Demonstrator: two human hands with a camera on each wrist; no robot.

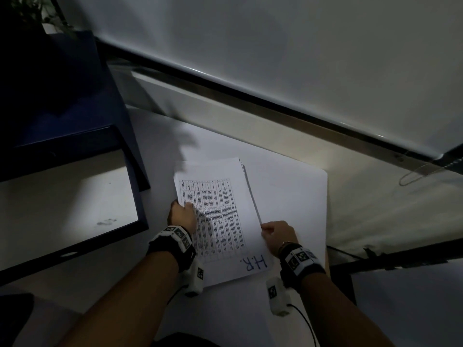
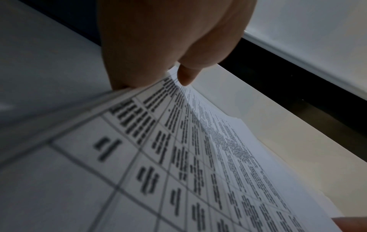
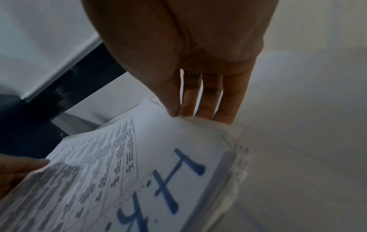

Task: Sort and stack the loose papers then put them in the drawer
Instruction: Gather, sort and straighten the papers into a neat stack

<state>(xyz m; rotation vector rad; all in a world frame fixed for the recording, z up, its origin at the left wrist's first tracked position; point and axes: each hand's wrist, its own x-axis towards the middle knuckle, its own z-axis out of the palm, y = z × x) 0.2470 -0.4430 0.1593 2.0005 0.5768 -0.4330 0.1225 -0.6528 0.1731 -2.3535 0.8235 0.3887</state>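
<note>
A stack of white papers (image 1: 220, 216) hovers over the white table (image 1: 295, 191); its top sheet carries a printed grid and "H.R." in blue ink. My left hand (image 1: 183, 212) grips the stack's left edge, thumb on top of the sheet. My right hand (image 1: 276, 234) pinches the right edge near the bottom corner. In the left wrist view my left hand (image 2: 158, 44) clamps the papers (image 2: 178, 172). The right wrist view shows my right hand (image 3: 188, 55) with thumb and fingers meeting on the stack (image 3: 139, 172). An open dark blue drawer (image 1: 62, 204) with a pale bottom lies to the left.
The dark blue cabinet (image 1: 62, 83) rises above the drawer at the left. A white wall panel with a dark rail (image 1: 275, 101) runs diagonally behind the table. A beaded cord (image 1: 413, 176) hangs at the right. Plant leaves (image 1: 30, 11) show at top left.
</note>
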